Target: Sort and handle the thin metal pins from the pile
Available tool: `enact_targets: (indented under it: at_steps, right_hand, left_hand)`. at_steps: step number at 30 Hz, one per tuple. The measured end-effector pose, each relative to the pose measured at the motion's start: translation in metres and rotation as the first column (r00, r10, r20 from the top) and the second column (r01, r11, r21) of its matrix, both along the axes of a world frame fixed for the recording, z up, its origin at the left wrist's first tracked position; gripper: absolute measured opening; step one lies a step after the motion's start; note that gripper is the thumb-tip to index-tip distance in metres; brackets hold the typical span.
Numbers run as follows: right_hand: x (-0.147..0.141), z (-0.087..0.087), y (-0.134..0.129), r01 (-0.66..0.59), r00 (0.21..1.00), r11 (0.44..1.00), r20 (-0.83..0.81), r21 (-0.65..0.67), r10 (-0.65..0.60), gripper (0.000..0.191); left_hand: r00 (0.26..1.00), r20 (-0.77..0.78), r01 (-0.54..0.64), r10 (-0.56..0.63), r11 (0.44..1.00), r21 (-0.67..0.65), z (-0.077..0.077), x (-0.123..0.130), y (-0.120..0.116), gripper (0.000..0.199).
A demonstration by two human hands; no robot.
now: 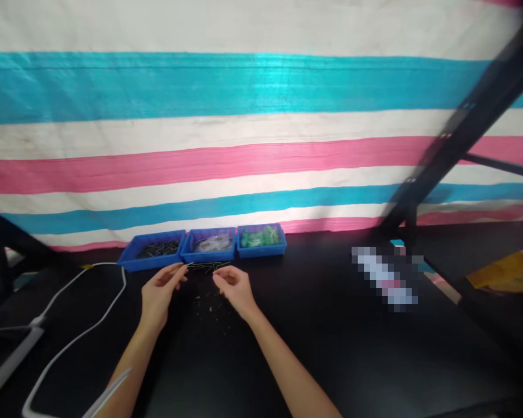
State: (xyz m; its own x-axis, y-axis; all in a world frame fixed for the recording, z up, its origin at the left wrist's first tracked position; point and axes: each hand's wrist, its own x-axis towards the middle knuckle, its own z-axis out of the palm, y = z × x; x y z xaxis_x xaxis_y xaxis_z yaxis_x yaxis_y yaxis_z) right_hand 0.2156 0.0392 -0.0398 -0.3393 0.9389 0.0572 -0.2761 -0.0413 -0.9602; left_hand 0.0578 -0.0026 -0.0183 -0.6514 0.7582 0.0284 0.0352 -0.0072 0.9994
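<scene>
Three blue trays stand side by side at the back of the black table. Dark thin pieces fill the left tray, clear items lie in the middle tray, and green pieces are in the right tray. Several thin dark sticks lie just in front of the middle one. My left hand is closed near their left end, thumb and fingers pinched on something too small to make out. At their right end, my right hand is also pinched, and what it holds is hidden or too small to name.
Small light crumbs are scattered between my forearms. A white cable loops across the left side. A blurred-out strip lies on the right, and a yellow bag at the far right. Black frame bars slant before a striped sheet.
</scene>
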Motion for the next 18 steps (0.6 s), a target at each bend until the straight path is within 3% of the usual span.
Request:
enact_targets:
  at_steps: [3, 6, 10, 18]
  right_hand:
    - [0.0, -0.001, -0.001, -0.073, 0.997, 0.997, 0.022, 0.032, 0.072, 0.022]
    - [-0.001, -0.003, -0.001, -0.095, 0.994, 0.994, 0.05, 0.06, 0.092, 0.022]
    - [-0.002, -0.003, -0.001, -0.091, 0.993, 0.991, 0.083, 0.096, 0.083, 0.022]
    - [0.0, -0.002, -0.001, -0.104, 0.987, 0.987, 0.138, 0.122, 0.087, 0.02]
  left_hand:
    - [0.97, 0.21, -0.128, 0.121, 0.992, 0.018, -0.001, -0.015, 0.002, 0.039]
    - [0.939, 0.313, -0.163, 0.145, 0.986, 0.033, -0.001, -0.03, 0.006, 0.029]
    - [0.944, 0.305, -0.151, 0.127, 0.987, 0.056, 0.004, -0.05, 0.013, 0.018]
    - [0.975, 0.214, -0.077, 0.056, 0.993, 0.093, 0.013, -0.086, 0.026, 0.028]
